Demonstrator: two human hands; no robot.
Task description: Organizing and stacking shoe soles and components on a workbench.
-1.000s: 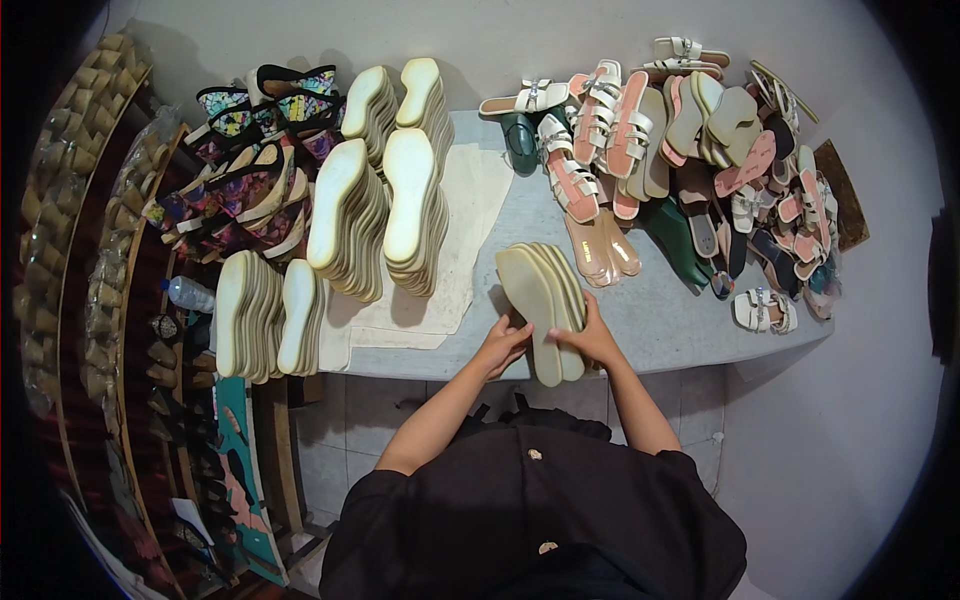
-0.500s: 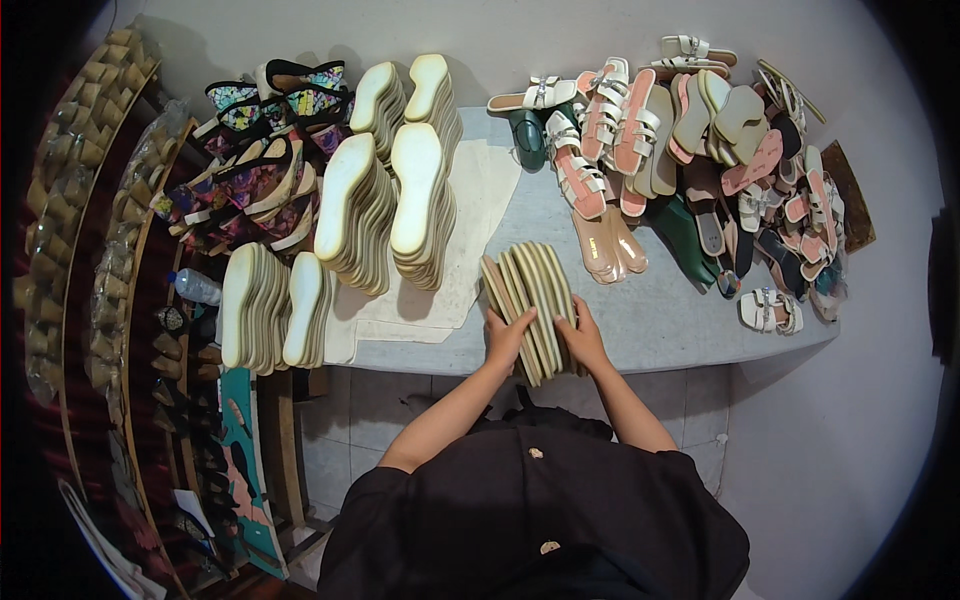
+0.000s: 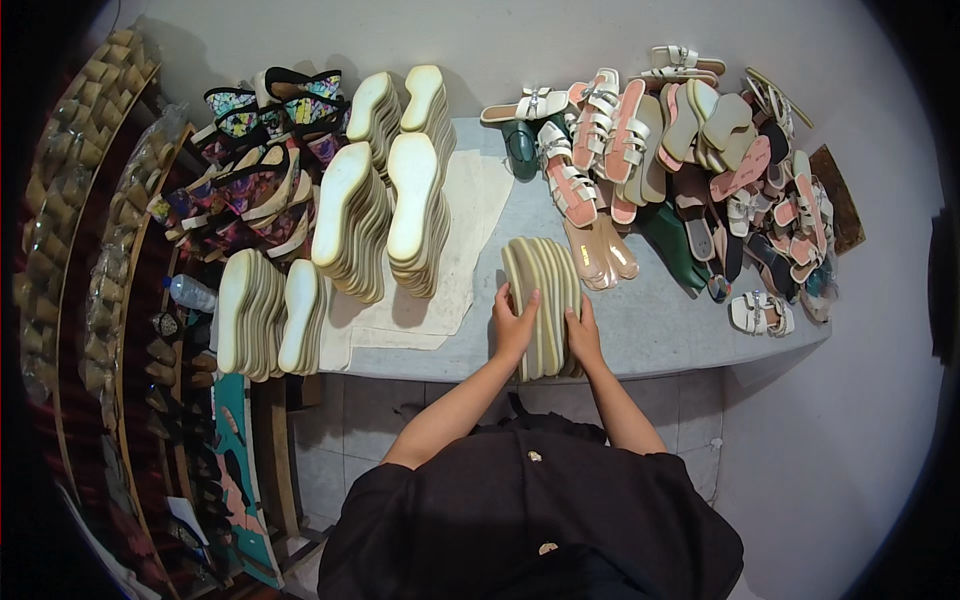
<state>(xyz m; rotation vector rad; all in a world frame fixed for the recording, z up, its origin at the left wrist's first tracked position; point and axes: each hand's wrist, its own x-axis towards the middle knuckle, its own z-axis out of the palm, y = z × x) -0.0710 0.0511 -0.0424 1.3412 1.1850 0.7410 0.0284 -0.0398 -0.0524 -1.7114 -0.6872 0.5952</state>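
A bundle of cream-coloured shoe soles (image 3: 545,300), turned on edge and pressed side by side, is held between my two hands at the table's front edge. My left hand (image 3: 515,322) closes on the bundle's left side, thumb across the upper edges. On the opposite side my right hand (image 3: 583,337) grips it, thumb also on top. To the left, tall stacks of similar soles (image 3: 342,205) stand on a white sheet (image 3: 465,220). Two more sole stacks (image 3: 250,310) sit nearer the front left corner.
Finished sandals (image 3: 625,130) and loose soles lie heaped on the table's right side. Floral wedge shoes (image 3: 260,185) are piled at the back left. A water bottle (image 3: 190,293) is by the left edge, next to shelves of shoe lasts or heels (image 3: 75,190). Grey tabletop (image 3: 470,350) shows in front.
The soles in my hands have drawn together into a tighter, more even and upright bundle. My left hand has shifted slightly along its side. The whole view has moved a little.
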